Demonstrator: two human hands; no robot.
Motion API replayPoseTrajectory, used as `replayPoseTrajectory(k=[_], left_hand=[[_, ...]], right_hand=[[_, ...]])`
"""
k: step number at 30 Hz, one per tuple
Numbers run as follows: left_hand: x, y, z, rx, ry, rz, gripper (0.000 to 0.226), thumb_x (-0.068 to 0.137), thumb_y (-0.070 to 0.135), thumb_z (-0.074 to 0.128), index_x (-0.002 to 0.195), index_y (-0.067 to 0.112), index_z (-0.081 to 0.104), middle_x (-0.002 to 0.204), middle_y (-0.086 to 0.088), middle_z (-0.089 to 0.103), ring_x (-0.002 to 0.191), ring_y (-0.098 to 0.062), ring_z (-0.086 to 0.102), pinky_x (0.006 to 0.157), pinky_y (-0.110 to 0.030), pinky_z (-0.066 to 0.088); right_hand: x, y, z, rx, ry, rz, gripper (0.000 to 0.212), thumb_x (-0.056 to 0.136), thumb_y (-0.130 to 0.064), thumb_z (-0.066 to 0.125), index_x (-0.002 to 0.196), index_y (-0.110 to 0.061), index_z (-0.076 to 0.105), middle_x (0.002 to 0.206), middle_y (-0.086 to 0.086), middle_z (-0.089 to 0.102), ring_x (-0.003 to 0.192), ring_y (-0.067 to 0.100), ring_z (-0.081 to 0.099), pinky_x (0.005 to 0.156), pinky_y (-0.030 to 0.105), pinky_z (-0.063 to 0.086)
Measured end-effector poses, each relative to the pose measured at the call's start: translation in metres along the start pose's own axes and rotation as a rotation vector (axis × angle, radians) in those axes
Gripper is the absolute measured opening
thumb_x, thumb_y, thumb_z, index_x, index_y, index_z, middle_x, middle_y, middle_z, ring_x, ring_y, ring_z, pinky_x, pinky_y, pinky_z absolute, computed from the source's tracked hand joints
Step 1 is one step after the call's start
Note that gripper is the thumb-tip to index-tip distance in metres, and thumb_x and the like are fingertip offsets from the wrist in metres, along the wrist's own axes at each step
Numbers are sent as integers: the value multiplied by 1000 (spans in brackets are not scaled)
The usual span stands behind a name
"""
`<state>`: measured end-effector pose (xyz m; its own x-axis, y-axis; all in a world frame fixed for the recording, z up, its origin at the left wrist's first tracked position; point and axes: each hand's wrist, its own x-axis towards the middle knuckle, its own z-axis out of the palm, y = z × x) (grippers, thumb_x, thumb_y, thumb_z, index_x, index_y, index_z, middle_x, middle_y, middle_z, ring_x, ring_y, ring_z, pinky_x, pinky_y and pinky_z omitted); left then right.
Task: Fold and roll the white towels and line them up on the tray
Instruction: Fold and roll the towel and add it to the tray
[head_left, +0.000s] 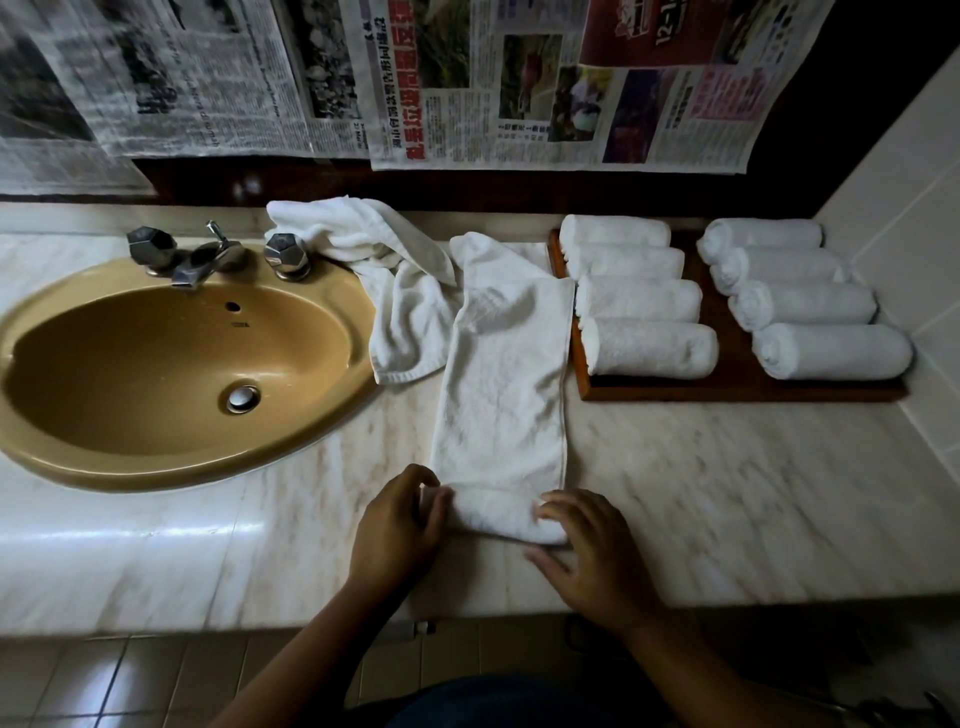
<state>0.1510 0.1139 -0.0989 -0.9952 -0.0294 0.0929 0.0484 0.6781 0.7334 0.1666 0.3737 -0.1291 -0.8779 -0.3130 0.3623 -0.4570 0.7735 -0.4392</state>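
A white towel (506, 379), folded into a long strip, lies on the marble counter and runs away from me. Its near end is turned into a small roll (493, 512). My left hand (400, 525) curls round the roll's left end. My right hand (587, 551) holds its right end with the fingers over the top. A wooden tray (737, 384) at the right carries several rolled white towels in two columns, such as one roll (652, 347) in the left column. A loose crumpled white towel (374, 254) lies behind the strip, next to the tap.
A tan oval sink (171, 364) with chrome taps (208, 254) fills the counter's left half. Newspaper sheets (545, 83) hang on the wall behind. A white tiled wall (914, 234) closes the right side. The counter's front edge runs just below my hands, with tiled floor beneath.
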Motion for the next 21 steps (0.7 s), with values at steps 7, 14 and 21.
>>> replayPoseTrajectory(k=[7,14,21], left_hand=[[-22,-16,-6,141,-54,287,33,93,39,52,119,20,60,136,1,43,91,-12,56,66,-26,53],[-22,-18,-8,172,-115,280,47,88,37,47,130,19,55,134,0,51,111,-17,54,90,-29,46],[-18,-19,-5,122,-155,267,35,99,44,43,125,25,57,116,9,60,96,-10,58,82,-33,50]], right_hand=[[2,-1,-5,-17,2,-39,37,99,-49,52,116,-21,68,113,-6,67,109,10,57,92,26,44],[19,5,-11,67,-109,62,46,102,-55,42,117,-21,69,110,-6,68,100,11,61,83,32,54],[21,0,-13,128,-18,176,44,102,-63,35,107,-25,56,90,-7,64,75,4,56,63,22,47]])
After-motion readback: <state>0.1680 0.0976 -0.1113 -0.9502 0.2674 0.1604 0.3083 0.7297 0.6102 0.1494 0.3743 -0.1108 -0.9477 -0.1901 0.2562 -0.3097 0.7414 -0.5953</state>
